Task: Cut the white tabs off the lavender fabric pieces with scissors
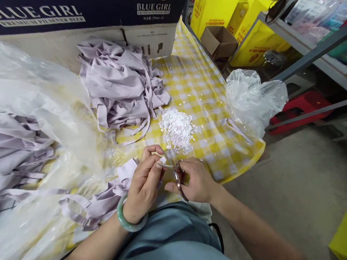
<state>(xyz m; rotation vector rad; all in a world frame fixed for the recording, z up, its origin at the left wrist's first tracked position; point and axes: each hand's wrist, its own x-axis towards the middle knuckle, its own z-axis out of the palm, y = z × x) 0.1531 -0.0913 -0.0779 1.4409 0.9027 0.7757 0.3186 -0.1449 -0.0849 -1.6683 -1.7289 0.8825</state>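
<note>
My left hand (145, 184), with a green bangle (132, 225) at the wrist, pinches a pale lilac fabric piece (128, 171) with a small white tag (163, 159) sticking up at the fingertips. The rest of the fabric trails left across the table. In my right hand (199, 182) is a pair of scissors (176, 175), thumb and fingers in the handles. The blades are parted and point left, right beside the tag. Just beyond my hands lies a heap of small white clippings (179, 128).
A pile of lilac fabric pieces (116, 83) lies before a beer carton (108, 29); more lilac fabric (21, 148) and plastic film (73, 130) are at left. A clear plastic bag (252, 97) sits at the right edge of the checked tablecloth (208, 144). A metal rack (306, 61) stands beyond.
</note>
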